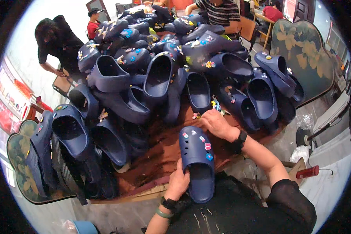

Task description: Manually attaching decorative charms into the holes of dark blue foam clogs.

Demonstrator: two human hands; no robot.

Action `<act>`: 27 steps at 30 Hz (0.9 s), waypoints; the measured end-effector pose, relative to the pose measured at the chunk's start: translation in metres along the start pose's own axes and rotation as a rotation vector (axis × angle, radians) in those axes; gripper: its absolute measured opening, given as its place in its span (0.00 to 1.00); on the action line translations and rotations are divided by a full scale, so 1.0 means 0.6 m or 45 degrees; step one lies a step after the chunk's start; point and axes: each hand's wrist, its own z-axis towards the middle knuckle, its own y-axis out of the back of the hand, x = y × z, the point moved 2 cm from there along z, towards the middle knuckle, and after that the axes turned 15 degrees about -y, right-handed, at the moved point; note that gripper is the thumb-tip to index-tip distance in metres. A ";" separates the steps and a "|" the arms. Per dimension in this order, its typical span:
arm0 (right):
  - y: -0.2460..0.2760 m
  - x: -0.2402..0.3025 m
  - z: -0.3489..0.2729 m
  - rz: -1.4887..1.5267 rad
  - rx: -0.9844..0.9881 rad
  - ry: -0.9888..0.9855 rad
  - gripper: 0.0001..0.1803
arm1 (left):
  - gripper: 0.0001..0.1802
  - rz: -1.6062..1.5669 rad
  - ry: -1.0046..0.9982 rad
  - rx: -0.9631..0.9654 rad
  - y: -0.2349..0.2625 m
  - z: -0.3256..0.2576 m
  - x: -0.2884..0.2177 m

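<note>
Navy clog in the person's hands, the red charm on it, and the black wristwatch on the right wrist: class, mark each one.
Navy clog (197, 156): head view, on its perforated upper.
Red charm (208, 146): head view, its middle.
Black wristwatch (241, 138): head view, on the band.

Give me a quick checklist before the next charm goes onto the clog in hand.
1. Left hand holds the navy clog by its side: ok.
2. Clog lies toe away, top up, holes showing: ok.
3. Right hand rests beyond the toe, by the loose charms: ok.
4. Charm held in right hand: cannot tell.
5. Charms already on the toe: ok.
6. Clog pile stands apart from the clog: ok.
</note>
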 end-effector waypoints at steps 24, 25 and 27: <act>-0.062 0.094 0.007 -0.202 0.146 0.146 0.11 | 0.33 0.055 0.023 0.121 -0.017 -0.007 0.023; -0.069 0.087 0.010 -0.214 0.132 0.124 0.11 | 0.30 0.060 0.030 0.092 -0.016 -0.006 0.026; -0.054 0.070 0.011 -0.215 0.095 0.264 0.09 | 0.30 0.041 0.045 0.088 -0.012 -0.003 0.024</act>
